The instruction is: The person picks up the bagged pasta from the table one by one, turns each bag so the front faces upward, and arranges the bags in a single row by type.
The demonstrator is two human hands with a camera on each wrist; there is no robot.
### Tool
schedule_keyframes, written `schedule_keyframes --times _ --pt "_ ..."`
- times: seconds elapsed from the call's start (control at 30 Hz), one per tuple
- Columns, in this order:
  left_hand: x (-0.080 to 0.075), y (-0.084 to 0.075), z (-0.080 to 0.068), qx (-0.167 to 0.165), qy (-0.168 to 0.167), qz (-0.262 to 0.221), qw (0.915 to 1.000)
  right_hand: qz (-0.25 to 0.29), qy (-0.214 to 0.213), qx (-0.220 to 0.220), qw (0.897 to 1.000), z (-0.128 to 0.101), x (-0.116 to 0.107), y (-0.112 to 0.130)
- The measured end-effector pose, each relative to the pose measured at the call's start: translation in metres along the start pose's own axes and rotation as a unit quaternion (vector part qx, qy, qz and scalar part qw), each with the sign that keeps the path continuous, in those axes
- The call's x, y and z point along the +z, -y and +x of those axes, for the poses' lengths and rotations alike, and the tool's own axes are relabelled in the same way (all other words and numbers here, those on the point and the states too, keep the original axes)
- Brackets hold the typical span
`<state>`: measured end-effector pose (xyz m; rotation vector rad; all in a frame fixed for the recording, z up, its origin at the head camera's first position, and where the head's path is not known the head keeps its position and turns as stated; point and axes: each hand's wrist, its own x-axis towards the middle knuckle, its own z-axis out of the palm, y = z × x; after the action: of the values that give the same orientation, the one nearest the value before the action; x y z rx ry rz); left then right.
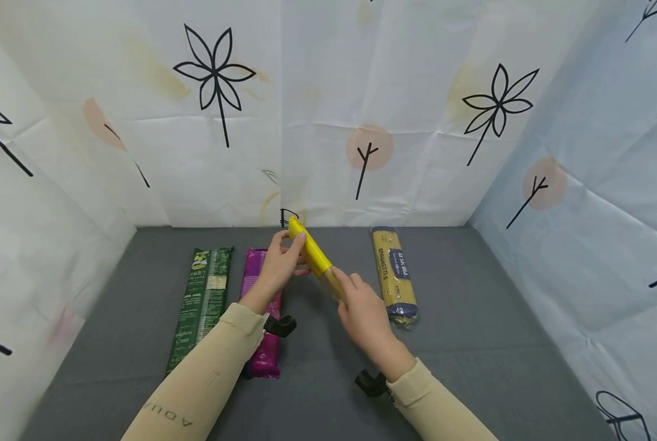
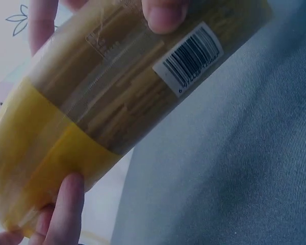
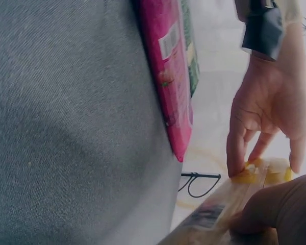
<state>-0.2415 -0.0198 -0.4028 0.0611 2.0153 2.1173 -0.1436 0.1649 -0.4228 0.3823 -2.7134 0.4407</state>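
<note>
To the left of the left hand [image 1: 277, 268], the magenta packet [image 1: 260, 318] lies just under the wrist and the green packet [image 1: 201, 304] just beyond it, so that side of the bench [image 1: 472, 343] is barred low down. Right of the right hand [image 1: 364, 315], the blue-labelled spaghetti packet [image 1: 396, 273] lies close by, with bare bench past it to the papered wall [image 1: 582, 214]. Between the hands the yellow packet [image 1: 313, 253] spans the gap, and nearer than both hands the bench is bare
</note>
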Motion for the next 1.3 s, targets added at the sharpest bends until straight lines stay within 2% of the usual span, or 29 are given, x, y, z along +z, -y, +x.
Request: schedule_keyframes --times 0.1,0.2,0.33,0.5,0.8,1.1,1.3 --pt "0.002 -0.01 -0.008 -0.009 0.002 -0.016 0.9998 -0.057 -0.019 -0.028 0.998 -0.001 0.002 0.003" --pt "0.003 -0.01 -0.007 -0.012 -0.006 -0.025 0.9996 -0.089 -0.038 -0.048 0.994 -0.002 0.005 0.005" --pt "0.002 0.004 0.003 -0.02 -0.022 -0.044 0.9986 -0.094 -0.052 -0.062 0.992 -0.003 0.009 0.008" --pt "0.002 0.018 0.011 -0.02 -0.043 -0.057 0.9973 -0.095 -0.049 -0.068 0.992 -0.005 0.013 0.009" --pt "0.001 0.022 0.013 -0.038 -0.07 -0.057 0.9952 -0.113 -0.059 -0.082 0.988 -0.007 0.018 0.012" --pt "0.001 0.023 0.015 -0.052 -0.075 -0.091 0.9916 -0.093 -0.055 -0.067 0.992 -0.008 0.019 0.013" --pt "-0.003 0.021 0.013 -0.065 -0.076 -0.112 0.9887 -0.016 -0.051 -0.061 0.997 -0.009 0.015 0.009"
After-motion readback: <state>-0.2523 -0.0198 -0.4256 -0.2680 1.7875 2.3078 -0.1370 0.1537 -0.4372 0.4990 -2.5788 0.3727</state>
